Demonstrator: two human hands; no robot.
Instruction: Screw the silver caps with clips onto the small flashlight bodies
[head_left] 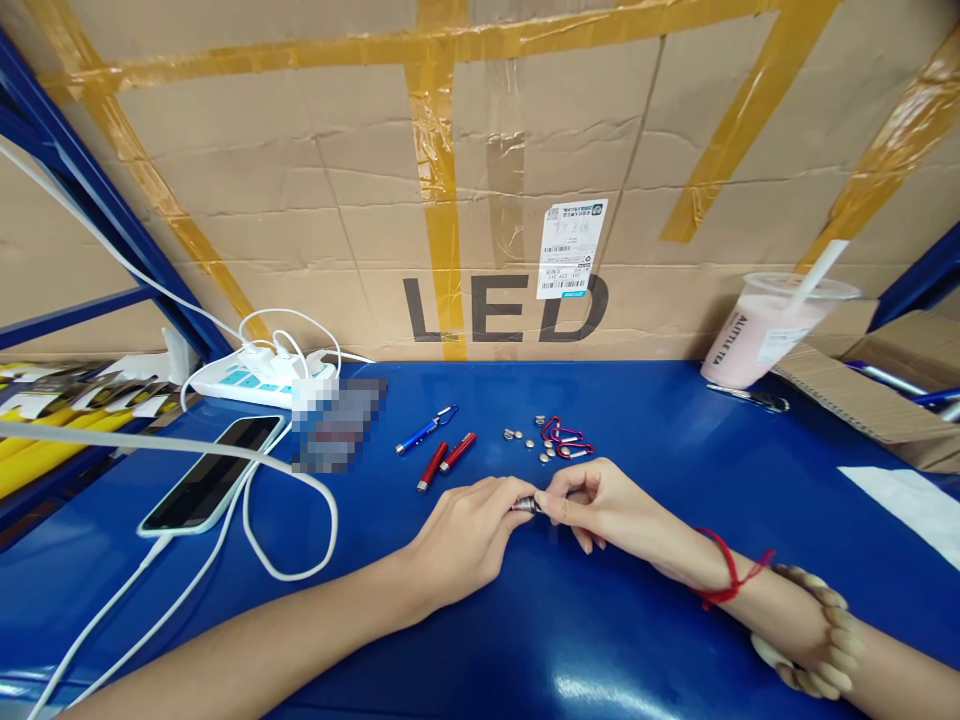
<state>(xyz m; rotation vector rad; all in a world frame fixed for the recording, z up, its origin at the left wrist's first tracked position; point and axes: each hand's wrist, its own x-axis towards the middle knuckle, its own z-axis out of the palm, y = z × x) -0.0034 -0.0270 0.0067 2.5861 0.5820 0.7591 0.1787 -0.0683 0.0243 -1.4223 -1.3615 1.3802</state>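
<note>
My left hand [465, 535] and my right hand [596, 500] meet over the blue table [570, 620], both pinched on one small dark keychain flashlight [527, 504] with a silver end. Just beyond them lie two red keychain flashlights [444, 460] and a blue one [420, 434]. Several silver button cells [529, 440] and red carabiner clips [566, 440] lie beyond my right hand. My right wrist wears a red string and a bead bracelet.
A phone [210, 475] lies at the left, charging by a white cable [292, 540] from a white power strip [255, 385]. A pink drink cup [765, 335] with a straw leans at the back right. A cardboard wall marked LED [502, 310] closes the back.
</note>
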